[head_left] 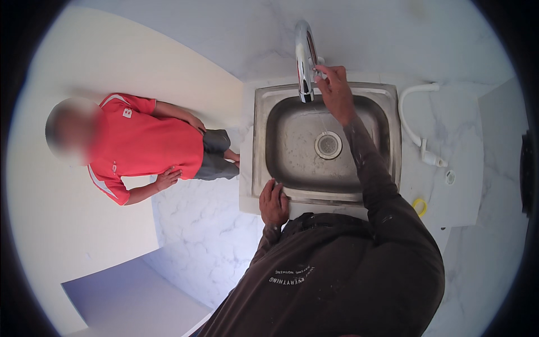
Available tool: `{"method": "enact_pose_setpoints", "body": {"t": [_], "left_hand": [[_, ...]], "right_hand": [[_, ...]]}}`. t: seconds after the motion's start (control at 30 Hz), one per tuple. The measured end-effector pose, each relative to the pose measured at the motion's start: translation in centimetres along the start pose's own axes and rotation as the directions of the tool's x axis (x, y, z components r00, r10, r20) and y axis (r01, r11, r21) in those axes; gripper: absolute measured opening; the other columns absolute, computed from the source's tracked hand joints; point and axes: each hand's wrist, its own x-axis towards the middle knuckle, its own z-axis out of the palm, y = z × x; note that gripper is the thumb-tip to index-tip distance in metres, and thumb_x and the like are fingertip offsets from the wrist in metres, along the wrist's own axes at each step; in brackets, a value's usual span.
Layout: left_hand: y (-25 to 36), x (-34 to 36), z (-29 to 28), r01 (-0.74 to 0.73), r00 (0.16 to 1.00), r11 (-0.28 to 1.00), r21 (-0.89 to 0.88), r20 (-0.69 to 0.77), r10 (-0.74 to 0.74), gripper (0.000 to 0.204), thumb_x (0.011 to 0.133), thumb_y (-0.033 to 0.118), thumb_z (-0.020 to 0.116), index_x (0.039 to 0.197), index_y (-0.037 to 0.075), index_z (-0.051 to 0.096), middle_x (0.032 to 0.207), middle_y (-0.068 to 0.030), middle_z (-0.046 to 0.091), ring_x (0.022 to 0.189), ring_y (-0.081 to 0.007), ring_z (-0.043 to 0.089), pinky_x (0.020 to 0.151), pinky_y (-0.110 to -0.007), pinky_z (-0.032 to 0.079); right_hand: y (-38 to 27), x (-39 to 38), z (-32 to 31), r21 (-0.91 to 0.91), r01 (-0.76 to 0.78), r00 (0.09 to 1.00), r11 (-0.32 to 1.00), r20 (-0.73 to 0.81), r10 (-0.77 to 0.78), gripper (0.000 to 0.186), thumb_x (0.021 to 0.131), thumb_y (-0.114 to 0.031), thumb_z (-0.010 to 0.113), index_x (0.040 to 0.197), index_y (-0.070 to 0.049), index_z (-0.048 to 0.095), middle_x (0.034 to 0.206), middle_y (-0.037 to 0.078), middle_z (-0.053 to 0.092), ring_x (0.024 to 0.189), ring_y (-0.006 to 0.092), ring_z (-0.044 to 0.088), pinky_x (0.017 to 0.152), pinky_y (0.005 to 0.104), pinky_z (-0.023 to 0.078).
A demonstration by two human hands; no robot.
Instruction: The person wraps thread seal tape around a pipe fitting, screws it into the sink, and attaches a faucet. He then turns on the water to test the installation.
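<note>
My right hand (336,92) reaches over the steel sink (261,140) to the chrome faucet (303,56). Its fingers are closed on the faucet's small handle, which they mostly cover. The curved spout points down into the basin. Beneath it, a faint thin line that looks like water runs toward the round drain strainer (328,145). My left hand (274,203) rests on the sink's front left rim, fingers laid over the edge and holding nothing. Drops and wet spots mark the basin floor.
On the counter right of the sink lie a white hose (405,115) with a plastic fitting (433,159), a small white round piece (450,177) and a yellow ring (419,207). A person in a red shirt (151,143) stands at the left, near the wall.
</note>
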Motion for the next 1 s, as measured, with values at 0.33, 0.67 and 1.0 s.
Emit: {"method": "enact_pose_setpoints", "body": {"t": [0.33, 0.67, 1.0], "left_hand": [[-0.3, 0.0, 0.4, 0.033, 0.999, 0.999, 0.008, 0.009, -0.033, 0.033, 0.093, 0.012, 0.062, 0.126, 0.008, 0.066, 0.145, -0.0146, 0.056, 0.134, -0.0348, 0.052, 0.112, -0.047, 0.041], [-1.9, -0.5, 1.2, -0.035, 0.998, 0.999, -0.04, -0.047, 0.033, 0.038, 0.089, 0.014, 0.067, 0.127, 0.008, 0.065, 0.144, -0.0168, 0.056, 0.134, -0.0377, 0.052, 0.11, -0.049, 0.043], [-2.3, -0.7, 0.8, -0.071, 0.995, 0.997, -0.043, -0.071, 0.068, 0.037, 0.091, 0.016, 0.065, 0.126, 0.007, 0.063, 0.144, -0.016, 0.055, 0.133, -0.0345, 0.053, 0.111, -0.047, 0.043]], "right_hand": [[-9.9, 0.6, -5.8, 0.624, -0.403, 0.739, 0.669, 0.653, -0.165, 0.056, 0.108, -0.045, 0.053, 0.146, -0.003, 0.054, 0.122, 0.004, 0.067, 0.107, 0.013, 0.061, 0.093, 0.0292, 0.047], [-10.8, 0.0, -4.8, 0.593, -0.527, 0.729, 0.609, 0.684, -0.035, 0.036, 0.11, -0.027, 0.05, 0.132, 0.001, 0.059, 0.108, 0.005, 0.066, 0.104, 0.0159, 0.064, 0.093, 0.0324, 0.05], [-12.3, -2.1, -1.9, 0.651, -0.416, 0.885, 0.635, 0.449, 0.12, 0.028, 0.109, -0.029, 0.056, 0.121, -0.004, 0.061, 0.095, -0.001, 0.06, 0.086, 0.0084, 0.056, 0.083, 0.0264, 0.047]]}}
